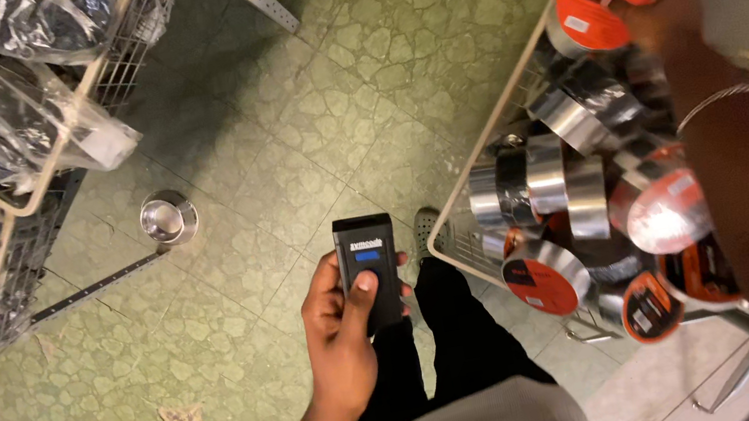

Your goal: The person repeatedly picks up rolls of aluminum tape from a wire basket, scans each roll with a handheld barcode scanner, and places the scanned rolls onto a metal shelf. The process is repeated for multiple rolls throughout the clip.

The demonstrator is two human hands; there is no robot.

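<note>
My left hand point(344, 319) grips a small black handheld scanner point(368, 262) with a blue lit strip, my thumb lying on its face. Far to the right, my right hand point(664, 18) holds a roll of silver foil tape with an orange and black label point(592, 7), lifted at the far rim of a wire basket point(450, 220). The basket is full of several more silver tape rolls point(551, 173). A thin bracelet point(713, 101) circles my right wrist.
A wire shelf bin point(9, 206) of dark items in clear plastic bags stands at the left. A round metal foot point(168, 218) rests on the green patterned floor. My dark trousers and a shoe point(425, 227) show below the scanner.
</note>
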